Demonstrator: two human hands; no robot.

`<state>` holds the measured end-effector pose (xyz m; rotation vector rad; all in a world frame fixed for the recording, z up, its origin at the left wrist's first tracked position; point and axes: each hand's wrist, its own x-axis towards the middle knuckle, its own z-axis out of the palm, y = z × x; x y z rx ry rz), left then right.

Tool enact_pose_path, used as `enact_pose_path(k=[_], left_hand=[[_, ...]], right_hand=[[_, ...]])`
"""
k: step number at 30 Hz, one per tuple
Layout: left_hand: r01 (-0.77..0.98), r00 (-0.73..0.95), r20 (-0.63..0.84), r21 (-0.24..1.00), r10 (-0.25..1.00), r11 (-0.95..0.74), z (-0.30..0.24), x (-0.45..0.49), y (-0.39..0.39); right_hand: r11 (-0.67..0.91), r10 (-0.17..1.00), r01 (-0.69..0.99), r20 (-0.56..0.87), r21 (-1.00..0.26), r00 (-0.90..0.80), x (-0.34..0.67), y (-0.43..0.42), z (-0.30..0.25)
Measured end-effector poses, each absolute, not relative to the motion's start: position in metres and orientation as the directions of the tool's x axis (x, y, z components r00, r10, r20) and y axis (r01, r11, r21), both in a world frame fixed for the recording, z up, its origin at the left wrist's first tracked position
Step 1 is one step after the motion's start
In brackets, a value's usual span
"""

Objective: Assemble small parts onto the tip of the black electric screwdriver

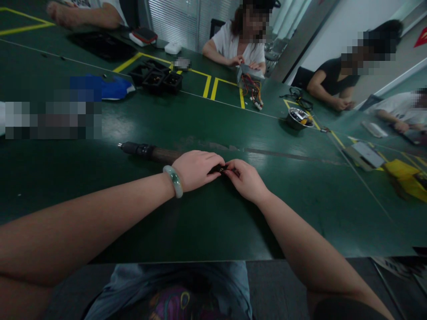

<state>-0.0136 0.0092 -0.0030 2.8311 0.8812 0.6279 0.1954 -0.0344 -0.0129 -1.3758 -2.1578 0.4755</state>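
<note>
On the green table lies a long stick-shaped tool [167,154] with a black ribbed front part, a shiny metal tip pointing left and a brown body. My left hand [195,169], with a pale green bangle [173,181] at the wrist, is closed over its right part and hides much of it. A small black end with a shiny bit [219,168] shows between my hands; whether it belongs to the stick I cannot tell. The fingers of my right hand [245,178] pinch at that black end, touching it from the right.
Beyond my hands are a blue packet [110,87], black trays [155,76], a metal bowl [299,118] with small parts and a power supply with coloured wires [251,86]. Several people sit along the far side. A yellow bag [405,178] lies far right.
</note>
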Motion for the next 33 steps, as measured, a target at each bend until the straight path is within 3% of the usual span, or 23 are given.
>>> enact_pose_path(k=[4, 9, 14, 20, 23, 27, 30, 33], left_hand=[[0.405, 0.754, 0.475, 0.210, 0.455, -0.890, 0.004, -0.015, -0.004], [0.004, 0.969, 0.236, 0.270, 0.070, -0.963, 0.004, -0.017, -0.020], [0.080, 0.979, 0.129, 0.453, 0.155, -0.888, 0.002, -0.019, -0.020], [0.085, 0.977, 0.132, 0.476, 0.166, -0.875, 0.003, -0.020, -0.019], [0.084, 0.976, 0.138, 0.474, 0.168, -0.876, 0.002, -0.020, -0.020], [0.071, 0.974, 0.158, 0.464, 0.162, -0.883, -0.001, -0.019, -0.020], [0.065, 0.973, 0.166, 0.460, 0.158, -0.886, -0.003, -0.020, -0.019], [0.071, 0.974, 0.160, 0.458, 0.161, -0.886, -0.003, -0.020, -0.018]], right_hand=[[0.423, 0.906, 0.712, 0.269, -0.561, -0.327, 0.195, -0.035, -0.015], [0.381, 0.924, 0.742, 0.247, -0.551, -0.291, 0.194, -0.038, -0.013], [0.239, 0.967, 0.830, 0.202, -0.504, -0.156, 0.229, -0.033, -0.009], [-0.185, 0.960, 0.890, 0.115, -0.418, 0.254, 0.351, -0.058, 0.006], [-0.456, 0.849, 0.815, 0.100, -0.359, 0.519, 0.423, -0.096, 0.009], [-0.726, 0.595, 0.616, 0.172, -0.305, 0.785, 0.494, -0.153, -0.001], [-0.806, 0.449, 0.506, 0.239, -0.306, 0.861, 0.521, -0.177, -0.013], [-0.815, 0.437, 0.499, 0.251, -0.294, 0.863, 0.532, -0.182, -0.022]])
